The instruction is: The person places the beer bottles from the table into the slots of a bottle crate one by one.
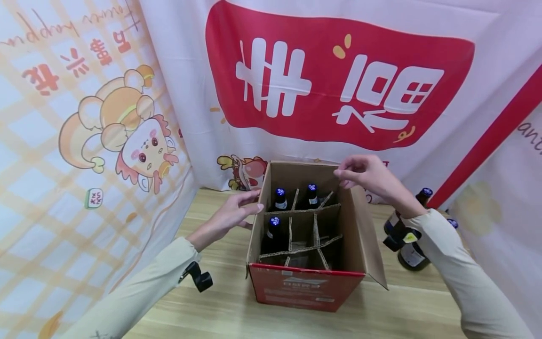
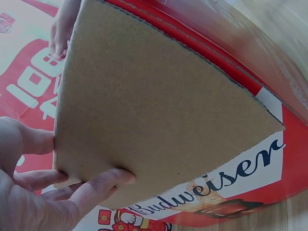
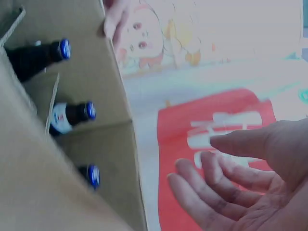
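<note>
A red Budweiser carton (image 1: pixel 306 289) stands on the table with its top flaps spread. Inside, a cardboard divider (image 1: pixel 305 210) separates beer bottles with blue caps: one at the back left (image 1: pixel 280 200), one at the back middle (image 1: pixel 312 197) and one at the middle left (image 1: pixel 273 233). My left hand (image 1: pixel 235 212) touches the carton's left side. In the left wrist view its fingertips press the brown flap (image 2: pixel 159 96), with the thumb at the flap's edge. Above the back right corner my right hand (image 1: pixel 366 174) hovers, fingers loosely bent and holding nothing.
Two more beer bottles, one farther back (image 1: pixel 394 222) and one nearer (image 1: pixel 411 256), stand right of the carton, partly behind my right forearm. The right flap (image 1: pixel 370 240) sticks outward. Printed cloth (image 1: pixel 182 94) hangs behind and on both sides of the wooden table (image 1: pixel 203 306).
</note>
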`<state>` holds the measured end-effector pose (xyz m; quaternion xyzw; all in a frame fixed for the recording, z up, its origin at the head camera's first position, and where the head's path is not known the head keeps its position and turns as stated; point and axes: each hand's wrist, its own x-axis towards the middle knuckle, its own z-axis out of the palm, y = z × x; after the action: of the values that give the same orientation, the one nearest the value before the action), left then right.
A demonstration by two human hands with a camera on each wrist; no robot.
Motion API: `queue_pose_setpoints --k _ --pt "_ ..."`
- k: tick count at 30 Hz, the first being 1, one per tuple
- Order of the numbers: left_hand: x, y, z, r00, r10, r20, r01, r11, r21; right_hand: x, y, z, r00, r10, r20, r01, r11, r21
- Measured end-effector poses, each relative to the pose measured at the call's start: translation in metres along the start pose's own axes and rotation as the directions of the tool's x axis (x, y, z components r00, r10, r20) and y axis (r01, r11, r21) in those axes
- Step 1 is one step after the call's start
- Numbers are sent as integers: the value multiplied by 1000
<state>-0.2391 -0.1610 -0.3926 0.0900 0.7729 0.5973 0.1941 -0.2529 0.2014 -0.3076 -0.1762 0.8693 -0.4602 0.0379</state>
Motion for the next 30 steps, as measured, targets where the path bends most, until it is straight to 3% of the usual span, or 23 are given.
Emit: queue_pose_setpoints --k 3,10,17,20,22,25,28,30 --pt "-1 0 -2 1000 -4 -9 4 1000 2 -5 14 -9 997 38 -64 -37 999 23" --pt "-4 1 -6 1000 -12 -14 12 1000 11 -15 58 -32 981 154 -121 -149 988 45" --pt "-2 -3 -8 1000 -3 -7 4 999 36 -41 95 -63 959 279 -45 -274 957 95" --pt "-3 -2 -7 1000 -3 -9 4 999 36 -53 110 -72 951 305 -43 -302 951 71" --pt "-3 -2 -6 1000 -3 -9 3 1000 30 -61 120 -76 949 310 -57 -309 951 25" --pt "-3 -2 -5 1000 -3 -8 3 1000 22 -73 133 -84 943 325 -70 -332 928 -170" --pt "-3 -2 -4 1000 -2 -7 2 1000 14 -88 143 -90 950 306 -63 -303 856 -418" --pt "-3 -2 -3 1000 -1 -7 1 1000 11 -100 147 -92 948 313 -61 -293 781 -552"
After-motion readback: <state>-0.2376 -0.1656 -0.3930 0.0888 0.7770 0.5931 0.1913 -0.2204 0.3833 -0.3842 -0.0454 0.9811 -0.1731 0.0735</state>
